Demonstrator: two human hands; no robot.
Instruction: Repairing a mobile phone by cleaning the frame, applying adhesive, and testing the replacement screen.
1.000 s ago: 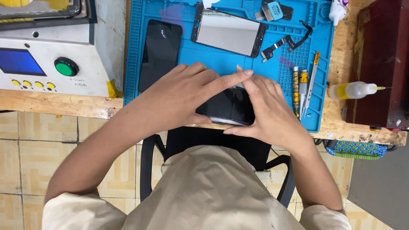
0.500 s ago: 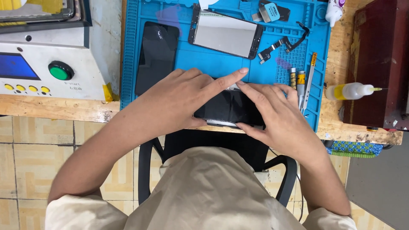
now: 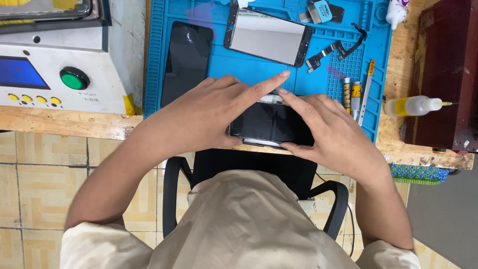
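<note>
A wooden bench (image 3: pixel 69 122) carried a white machine (image 3: pixel 59 65) with a green button (image 3: pixel 74 79), and beside it a blue work mat (image 3: pixel 259 65). At the mat's near edge both hands, the left hand (image 3: pixel 209 117) and the right hand (image 3: pixel 331 132), were closed around a dark phone (image 3: pixel 269 123), forefingers meeting at its far edge. Farther back lay a black glass panel (image 3: pixel 186 60), a screen frame (image 3: pixel 268 37), and, to the right, a small glue bottle (image 3: pixel 411 106).
</note>
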